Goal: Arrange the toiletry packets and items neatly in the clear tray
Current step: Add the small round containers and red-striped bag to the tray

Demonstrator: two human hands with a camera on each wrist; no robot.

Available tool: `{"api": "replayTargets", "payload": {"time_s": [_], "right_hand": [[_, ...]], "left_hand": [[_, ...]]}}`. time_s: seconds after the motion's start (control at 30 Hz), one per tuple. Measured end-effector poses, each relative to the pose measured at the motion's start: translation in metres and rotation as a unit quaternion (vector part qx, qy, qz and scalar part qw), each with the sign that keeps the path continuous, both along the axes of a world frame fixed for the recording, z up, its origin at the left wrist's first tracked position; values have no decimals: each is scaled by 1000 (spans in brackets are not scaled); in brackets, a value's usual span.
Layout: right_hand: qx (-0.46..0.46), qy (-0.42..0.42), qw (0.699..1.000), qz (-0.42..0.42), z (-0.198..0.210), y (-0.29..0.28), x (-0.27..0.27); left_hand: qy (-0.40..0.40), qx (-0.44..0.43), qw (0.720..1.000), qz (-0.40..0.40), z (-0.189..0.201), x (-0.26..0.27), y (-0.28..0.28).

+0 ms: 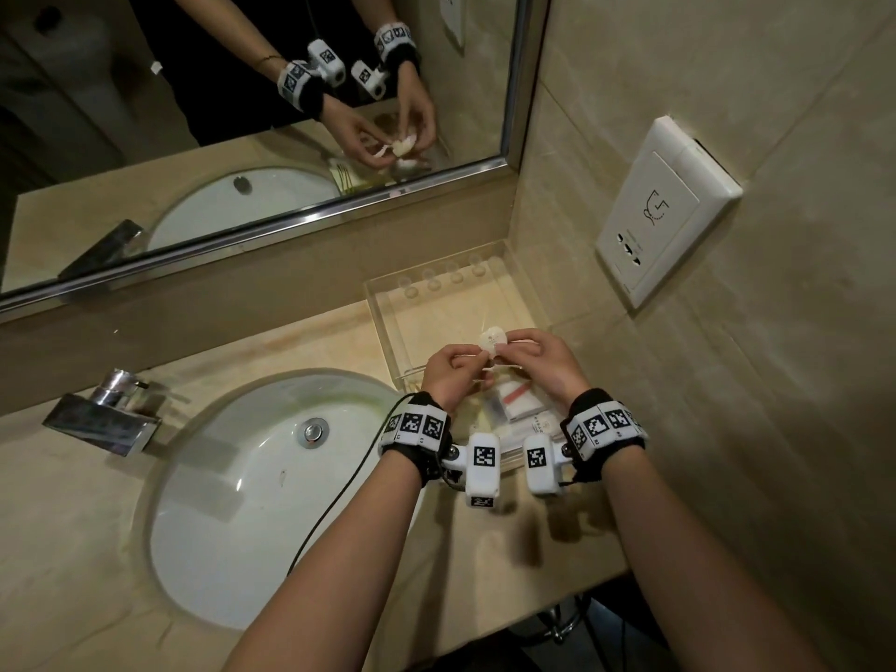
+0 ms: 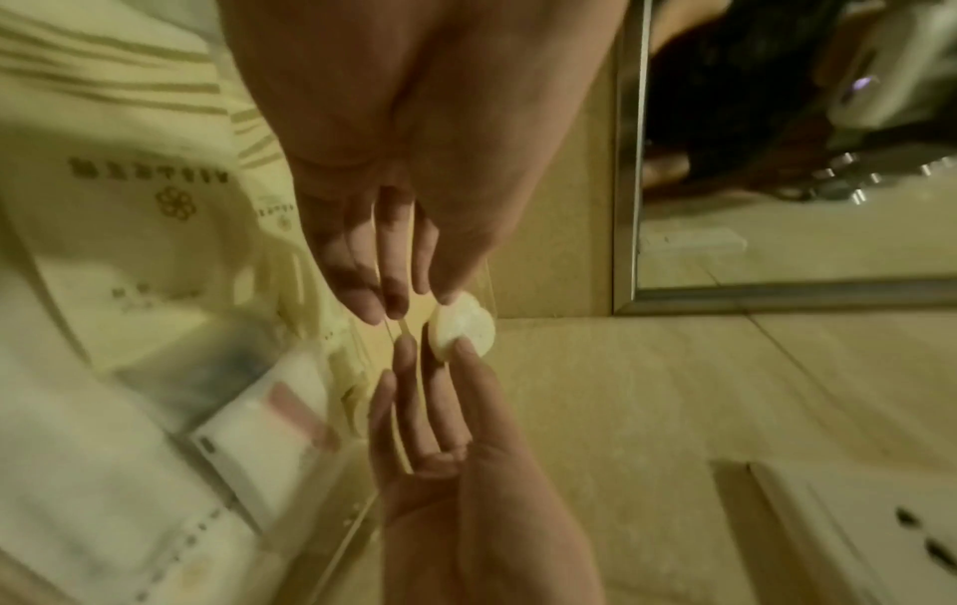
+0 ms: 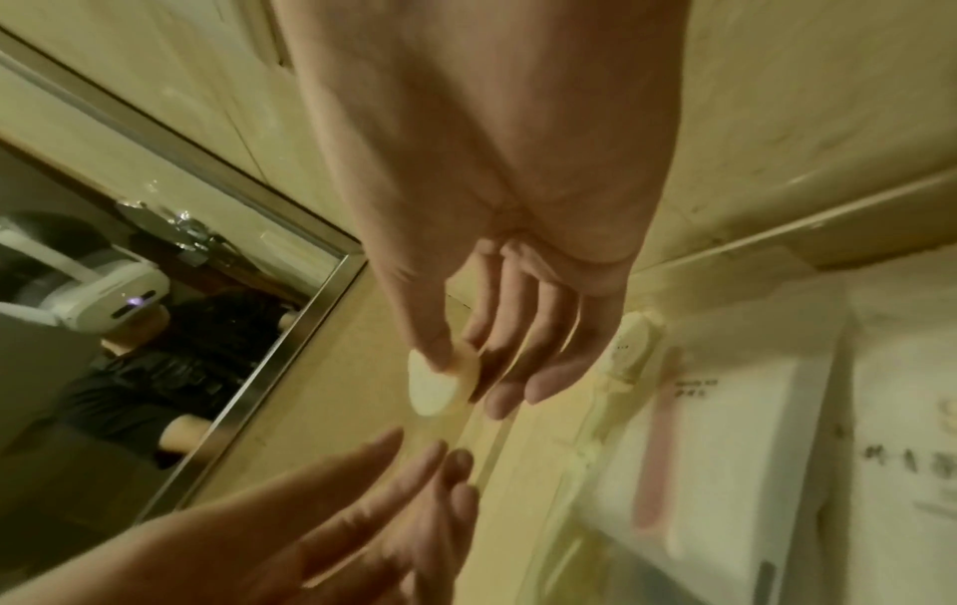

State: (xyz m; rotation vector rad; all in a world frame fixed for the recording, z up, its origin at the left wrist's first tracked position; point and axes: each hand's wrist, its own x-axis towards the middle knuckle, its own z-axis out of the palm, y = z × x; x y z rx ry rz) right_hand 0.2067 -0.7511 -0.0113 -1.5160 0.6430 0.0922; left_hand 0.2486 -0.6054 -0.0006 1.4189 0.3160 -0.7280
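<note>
A small round white soap-like item (image 1: 493, 340) is held above the middle of the clear tray (image 1: 388, 303), which stands on the counter in the corner by the wall. My left hand (image 1: 456, 368) pinches its left edge and my right hand (image 1: 536, 356) pinches its right side. In the right wrist view my thumb lies on the item (image 3: 435, 384); in the left wrist view a fingertip from each hand touches the item (image 2: 461, 327). White toiletry packets (image 1: 516, 400), one with a red stripe, lie in the tray's near end under my hands; those packets (image 2: 171, 213) look blurred.
A white sink basin (image 1: 252, 502) with a chrome faucet (image 1: 104, 419) sits left of the tray. The mirror (image 1: 242, 114) runs along the back wall, and a wall socket plate (image 1: 664, 211) is on the right wall. The counter's front edge (image 1: 557, 599) lies below my forearms.
</note>
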Motion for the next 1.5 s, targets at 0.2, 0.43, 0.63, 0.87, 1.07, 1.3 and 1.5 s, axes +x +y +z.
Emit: {"api": "replayTargets", "payload": {"time_s": [0.2,0.43,0.63,0.87,1.07,1.3,1.5], "right_hand": [[-137,93,985,-48,-22,-10,6],[-229,140,963,-35,-31,-5,13],[-290,131,948,-23,-25,-3,13],[-307,106,944,-57,-25,-3,-2],[-423,80,902,34,-33,4,-22],[-507,98,849,108,-35,4,-30],[-524,113,836,119,-33,6,-30]], "left_hand": [[-110,149,978,-99,-8,0,7],[-166,236,939,-190,-19,-3,6],[-192,273,917,-219,-21,-1,7],[-204,261,898,-290,-16,2,-6],[-240,278,865,-344,-15,1,-22],[-265,312,834,-370,-30,3,-26],[-290,321,815,-386,-40,5,-22]]}}
